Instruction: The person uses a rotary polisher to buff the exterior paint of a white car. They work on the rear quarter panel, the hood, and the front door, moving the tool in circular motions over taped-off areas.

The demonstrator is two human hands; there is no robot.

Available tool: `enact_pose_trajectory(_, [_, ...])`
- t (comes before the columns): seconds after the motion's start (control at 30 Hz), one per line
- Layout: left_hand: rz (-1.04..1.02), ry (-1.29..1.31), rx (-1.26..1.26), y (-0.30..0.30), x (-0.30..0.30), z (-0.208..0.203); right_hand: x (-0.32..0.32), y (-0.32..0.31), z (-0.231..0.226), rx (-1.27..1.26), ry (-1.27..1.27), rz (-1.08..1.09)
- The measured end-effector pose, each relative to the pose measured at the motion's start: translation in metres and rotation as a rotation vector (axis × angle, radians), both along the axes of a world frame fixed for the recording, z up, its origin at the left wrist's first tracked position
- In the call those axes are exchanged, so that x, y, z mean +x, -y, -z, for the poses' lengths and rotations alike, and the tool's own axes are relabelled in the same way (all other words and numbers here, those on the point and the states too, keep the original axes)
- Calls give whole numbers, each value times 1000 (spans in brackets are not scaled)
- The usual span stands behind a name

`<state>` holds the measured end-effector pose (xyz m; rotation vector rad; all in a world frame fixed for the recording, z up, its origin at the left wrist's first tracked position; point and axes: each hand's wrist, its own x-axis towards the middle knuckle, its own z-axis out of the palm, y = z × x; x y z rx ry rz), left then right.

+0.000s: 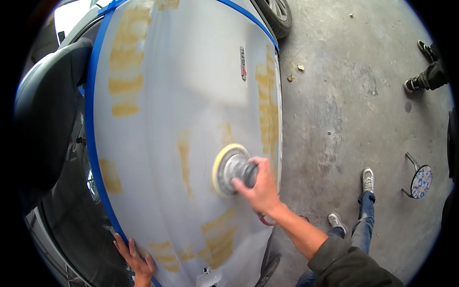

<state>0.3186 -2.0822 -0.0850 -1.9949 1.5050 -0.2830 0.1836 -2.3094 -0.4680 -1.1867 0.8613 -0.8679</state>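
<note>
My right hand [264, 190] grips a round sander [239, 167] with a yellow-edged pad. The pad is on the grey-primed car panel [191, 100], partly blurred by motion. Around it lie several rubbed patches of yellow-brown filler [184, 158]. My left hand [137, 263] rests open, fingers spread, at the panel's lower left edge over blue masking tape [90, 110]. This tape runs along the side of the panel by the window. A small badge [243, 63] sits on the panel's upper right part.
The dark side mirror [52, 119] sticks out at left, and a wheel [276, 16] shows at the top. On the concrete floor [334, 105] stand a small round stool [421, 182], blue-jeaned legs [364, 217] with light shoes, and another person's dark shoe [412, 85].
</note>
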Motion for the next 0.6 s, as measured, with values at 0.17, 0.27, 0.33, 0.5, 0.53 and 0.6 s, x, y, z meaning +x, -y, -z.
enact_pose_trajectory(0.17, [15,3,7,-3,4,3,0,15,-58,-58,22,-83])
enact_pose_trajectory(0.27, [11,5,0,-2,1,1,-2,15,-30,43,-34,-66])
enact_pose_trajectory(0.33, [10,5,2,-2,2,0,-12,12,-24,139,-38,-137])
enact_pose_trajectory(0.5, [37,-19,-6,-8,8,2,6,37,-70,-4,50,-154])
enact_pose_trajectory(0.53, [27,-12,0,-6,6,2,11,44,-60,46,19,-132])
enact_pose_trajectory(0.6, [18,-2,3,-2,1,1,12,52,-29,137,-45,-79])
